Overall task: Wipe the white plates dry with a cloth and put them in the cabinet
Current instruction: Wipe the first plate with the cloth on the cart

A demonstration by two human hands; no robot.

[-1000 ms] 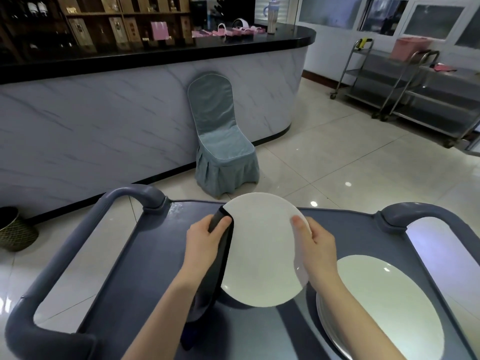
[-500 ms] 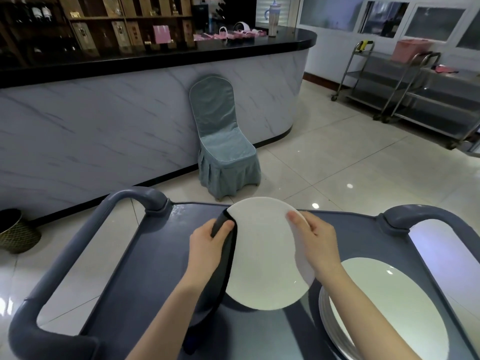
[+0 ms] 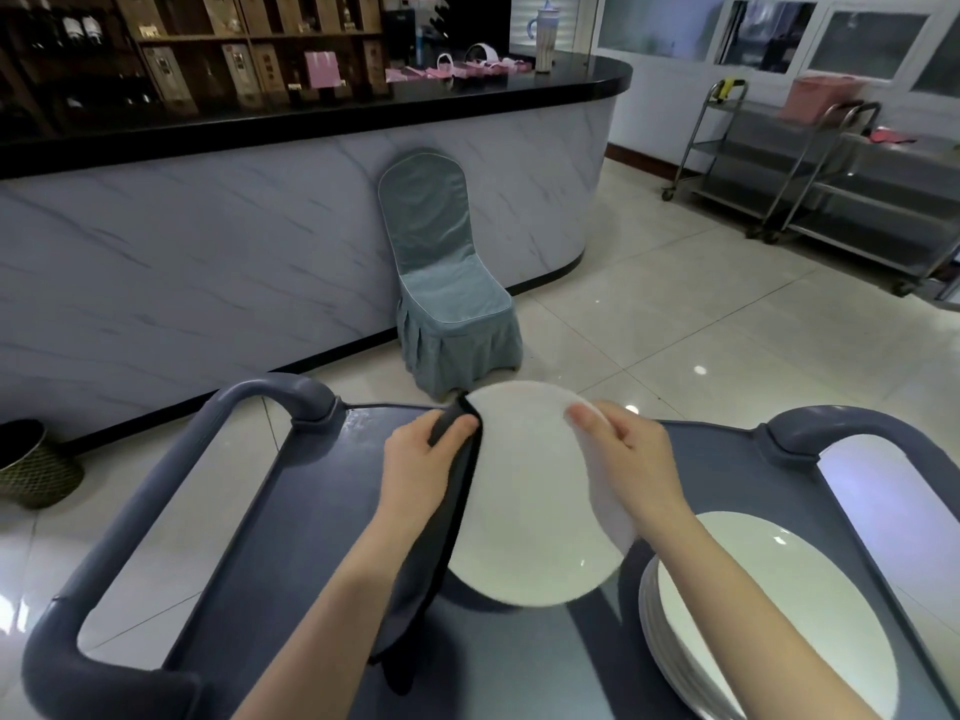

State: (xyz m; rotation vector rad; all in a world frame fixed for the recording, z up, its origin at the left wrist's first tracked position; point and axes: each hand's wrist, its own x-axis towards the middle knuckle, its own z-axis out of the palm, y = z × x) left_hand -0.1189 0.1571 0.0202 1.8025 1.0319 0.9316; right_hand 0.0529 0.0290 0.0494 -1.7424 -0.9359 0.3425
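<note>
- The white plate [image 3: 530, 501] is held up between the two hands, tilted above the cart's top and just past the fingertips of both.
- The left hand [image 3: 421, 470] grips the plate's left rim through a dark cloth [image 3: 441, 543]. Its thumb presses the cloth onto the plate's face and its other fingers are hidden behind.
- The cloth wraps the rim under that thumb and hangs down below the wrist towards the cart.
- The right hand [image 3: 636, 459] pinches the plate's far right rim. The thumb lies on the face and the fingers curl round the edge, though the hand is blurred.
- A stack of plates [image 3: 769, 621] lies below the right forearm, nearer the person than the right fingers and apart from the held plate.
- The grey-blue cart [image 3: 280, 537] bears the stack, and a curved handle [image 3: 156, 459] rises well left of the left fingers.
- Beyond both sets of fingertips a covered chair [image 3: 447, 288] stands against a marble-fronted counter [image 3: 208, 262].
- A woven basket [image 3: 31, 470] sits on the floor far left of the left hand.
- Steel trolleys [image 3: 831, 174] stand far beyond the right fingers.
</note>
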